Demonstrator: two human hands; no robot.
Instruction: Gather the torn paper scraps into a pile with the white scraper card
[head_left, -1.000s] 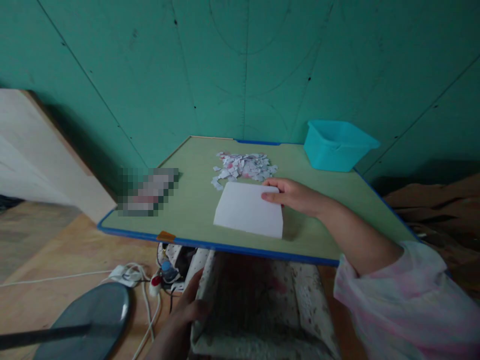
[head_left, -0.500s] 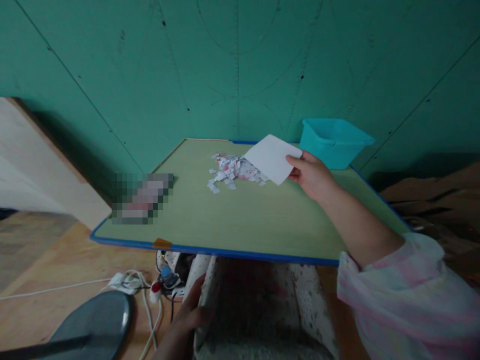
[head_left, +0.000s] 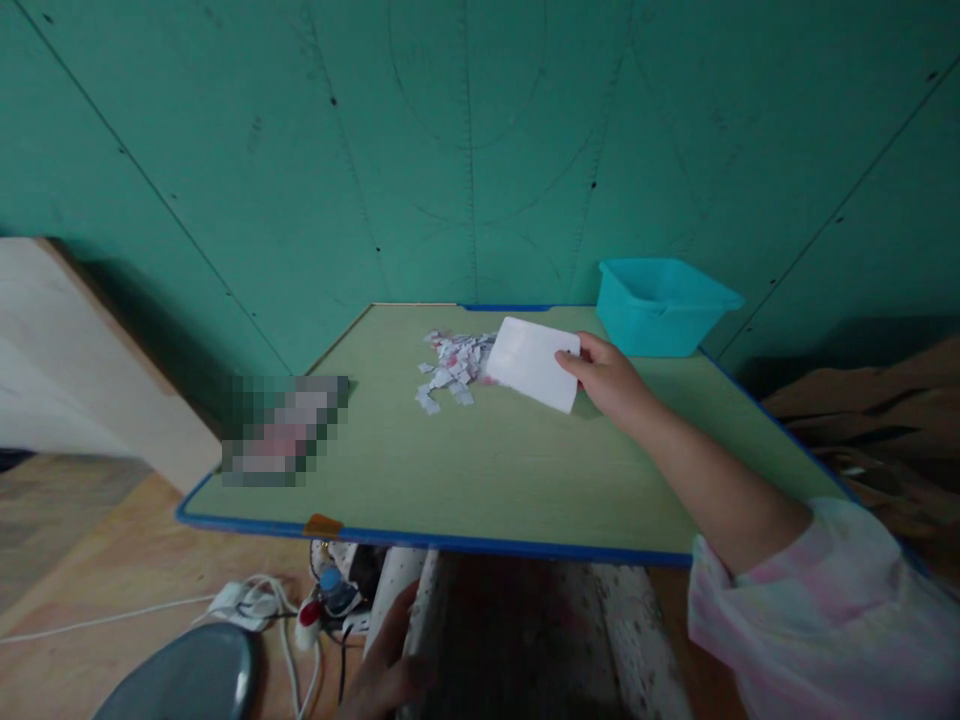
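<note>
1. Above the pale green, blue-edged surface (head_left: 480, 470), the right hand (head_left: 604, 380) pinches a plain white, round-cornered card-like sheet (head_left: 532, 362) by its right edge, thumb on the upper face and fingers behind it.
2. Low in the view, the left hand (head_left: 391, 655) is at the left edge of a whitish, dark-speckled open form (head_left: 634, 635) below the surface; it is dim there, and I cannot tell how firmly the fingers close on it.
3. Held at a tilt, the white sheet covers the right part of a loose heap of small white paper scraps (head_left: 454, 362), some marked pink; whether it touches them I cannot tell.
4. Toward the near left, a few scraps lie slightly apart from the heap.
5. Around the right upper arm, a loose sleeve (head_left: 825, 600) shows white with soft pink.
6. At the far right corner of the surface stands an upright turquoise plastic bin (head_left: 654, 328), near the right hand.
7. On the left part of the surface lies something flat (head_left: 289, 430), hidden by pixelation; a brown-orange strip (head_left: 324, 524) sits on the near edge.
8. Below, on the left, are white cables (head_left: 289, 640) and a round grey disc (head_left: 187, 680).
9. Behind the surface rises a green wall (head_left: 465, 150) with pencil-like lines; a pale panel (head_left: 90, 340) leans at left.
</note>
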